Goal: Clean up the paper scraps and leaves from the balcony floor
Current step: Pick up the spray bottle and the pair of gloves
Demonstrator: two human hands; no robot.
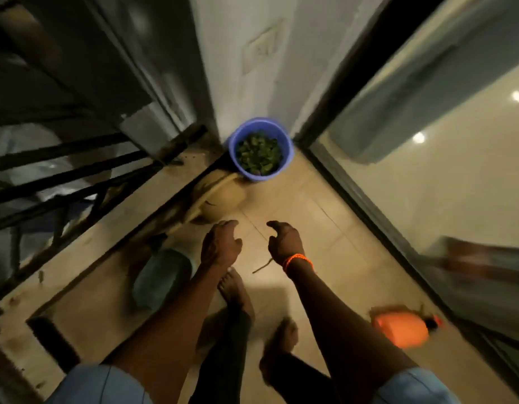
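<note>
A blue bucket [259, 170] stands in the far corner of the balcony, and green leaves [258, 154] fill its inside. My left hand [220, 243] and my right hand [284, 243] hang side by side over the tiled floor [319, 228], well short of the bucket. Both have curled, parted fingers and hold nothing. An orange band circles my right wrist. A thin twig or stem [262, 265] lies on the tiles just below my hands. The picture is motion-blurred, so small scraps are hard to make out.
A beige pot [223, 195] and a greenish pot [160, 277] sit along the left ledge under the black railing [62, 176]. An orange container [402, 329] lies on the floor at the right, beside the glass sliding door [427, 185]. My bare feet stand on the tiles.
</note>
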